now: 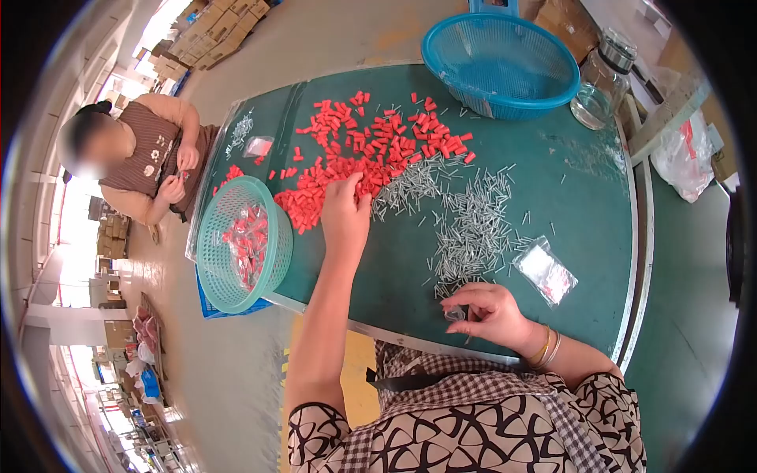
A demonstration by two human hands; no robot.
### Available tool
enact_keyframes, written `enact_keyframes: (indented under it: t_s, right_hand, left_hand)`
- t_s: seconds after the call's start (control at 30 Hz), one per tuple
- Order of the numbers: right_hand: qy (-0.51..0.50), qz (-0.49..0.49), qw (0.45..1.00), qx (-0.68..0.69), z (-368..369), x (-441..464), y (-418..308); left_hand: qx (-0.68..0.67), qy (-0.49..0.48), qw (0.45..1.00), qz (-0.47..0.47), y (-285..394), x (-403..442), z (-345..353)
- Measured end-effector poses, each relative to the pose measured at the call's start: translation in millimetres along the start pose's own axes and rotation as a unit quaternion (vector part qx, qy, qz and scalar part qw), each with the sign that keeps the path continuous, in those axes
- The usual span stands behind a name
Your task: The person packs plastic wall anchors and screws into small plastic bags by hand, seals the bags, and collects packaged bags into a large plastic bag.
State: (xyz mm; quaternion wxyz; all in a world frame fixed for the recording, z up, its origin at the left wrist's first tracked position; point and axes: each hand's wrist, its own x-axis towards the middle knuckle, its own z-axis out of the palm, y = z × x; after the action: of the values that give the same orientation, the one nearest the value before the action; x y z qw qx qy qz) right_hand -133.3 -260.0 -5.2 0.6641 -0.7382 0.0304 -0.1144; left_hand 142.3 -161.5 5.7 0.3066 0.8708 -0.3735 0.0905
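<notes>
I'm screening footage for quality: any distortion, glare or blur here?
Head view: wide-angle distortion bows the green table, and the frame's rim goes black; the windows at far left are blown out; the floor near them shows glare; a co-worker's head is blurred; the red pieces and gray screws read clearly, but the clear plastic in the right hand is hard to make out.

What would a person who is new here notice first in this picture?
Most likely the bright heap of red plugs in the middle of the green table, with the left hand at its near edge. Beside it, reaching toward the right hand, lies a grey spread of metal pins. The big blue basket at the table's far right also stands out.
</notes>
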Motion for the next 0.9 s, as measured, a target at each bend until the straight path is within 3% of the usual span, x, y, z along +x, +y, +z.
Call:
enact_keyframes:
  t_s: [0.1, 0.33, 0.43, 0.53, 0.57, 0.63, 0.77, 0.9]
  right_hand:
    - [0.013, 0.01, 1.0, 0.01, 0, 2, 2]
    - [0.027, 0.027, 0.999, 0.038, -3, 5, 1]
    - [0.032, 0.024, 0.998, 0.045, -3, 4, 4]
    - [0.047, -0.006, 0.999, 0.003, -6, 4, 8]
    - [0.053, 0.001, 0.999, 0.015, -6, 4, 8]
    - [0.058, 0.011, 0.998, 0.036, -3, 5, 7]
    - [0.052, -0.019, 0.998, -0.014, -3, 5, 9]
    - [0.038, 0.039, 0.998, 0.04, -2, 2, 0]
  left_hand:
    - [0.114, -0.038, 0.992, 0.037, -14, 12, 16]
    - [0.072, 0.003, 0.994, 0.085, -29, 14, 16]
    - [-0.028, 0.046, 0.997, 0.062, -14, 10, 0]
    - [-0.263, -0.102, 0.951, -0.122, 47, -19, -42]
    - [-0.285, -0.179, 0.938, -0.087, 62, -34, -54]
    - [-0.239, -0.229, 0.936, 0.121, 81, -59, -68]
    - [-0.237, -0.262, 0.923, 0.152, 103, -94, -70]
    - [-0.243, -0.256, 0.922, 0.156, 103, -98, -72]
